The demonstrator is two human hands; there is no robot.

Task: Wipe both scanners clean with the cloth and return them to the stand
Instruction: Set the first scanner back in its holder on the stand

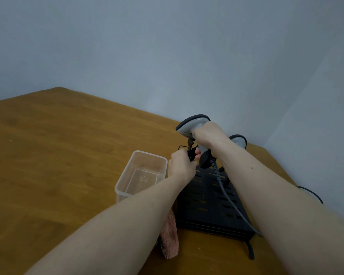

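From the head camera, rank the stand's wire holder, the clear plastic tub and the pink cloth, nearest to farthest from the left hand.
1. Wire holder, gripped by the left hand.
2. Clear tub, just left of it.
3. Pink cloth, lower down, under the forearm.

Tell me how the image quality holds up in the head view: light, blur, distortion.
Head view: dim, flat, bluish light with soft shadows and no glare; wide-angle bend curves the table edge and stretches the forearms; slight softness overall, so the small black stand holder gripped by the left hand stays indistinct, while the scanner in the right hand reads clearly.
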